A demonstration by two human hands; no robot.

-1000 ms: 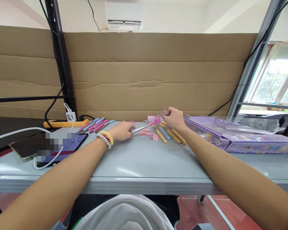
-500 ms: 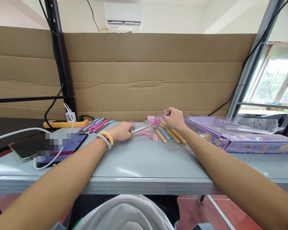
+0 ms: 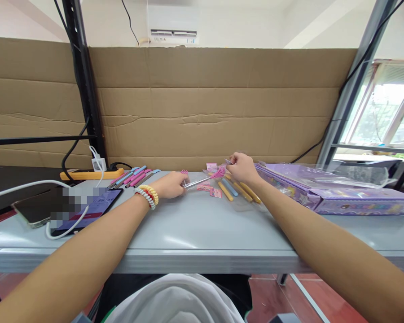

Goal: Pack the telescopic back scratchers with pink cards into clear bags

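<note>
My left hand (image 3: 170, 185), wearing beaded bracelets, is closed round a slim silver stick with a pink fringed end (image 3: 218, 172); a bit of pink also shows above its knuckles. At the fringed end, my right hand (image 3: 241, 167) pinches a small, pale, thin piece (image 3: 228, 161), perhaps plastic wrapping. Below the right hand lie yellow sticks (image 3: 243, 192) and a blue stick (image 3: 230, 187) on clear plastic. Small pink printed cards (image 3: 216, 193) lie beside them. Left of my left hand are several pink, blue and dark sticks (image 3: 132, 176) laid side by side.
A purple box (image 3: 360, 202) with clear plastic on top stands at the right. On the left lie a phone (image 3: 37, 207), a tablet (image 3: 106, 202) with a white cable, and an orange strip (image 3: 90, 175). A cardboard panel (image 3: 202, 103) closes off the table's back.
My right hand has shifted slightly left, and the pale piece at its fingertips has tilted. My left hand keeps its hold on the stick, nearly still.
</note>
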